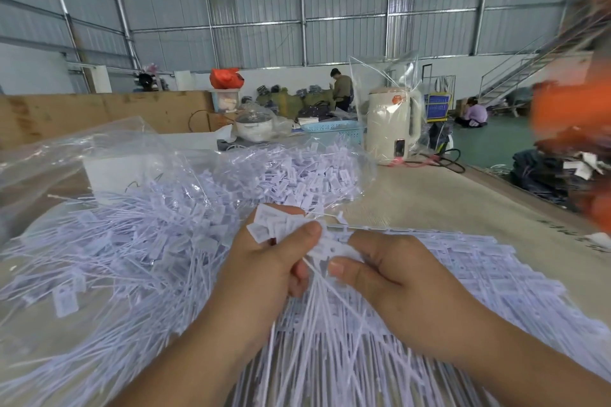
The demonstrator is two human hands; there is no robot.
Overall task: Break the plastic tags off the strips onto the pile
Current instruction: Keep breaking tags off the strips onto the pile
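Note:
My left hand grips a bunch of loose white plastic tags, their heads fanned out above my thumb and their thin tails hanging below. Beside it, my right hand pinches the near end of a white tag strip. That strip tops a stack spread out to the right and toward me. On the left, a large pile of broken-off tags lies partly on a clear plastic bag. The two hands nearly touch at the strip's end.
A cream electric kettle stands at the back of the table, beside a blue basket and a bagged pot. The table's right edge drops to the floor. Blurred orange shapes fill the far right. People work in the background.

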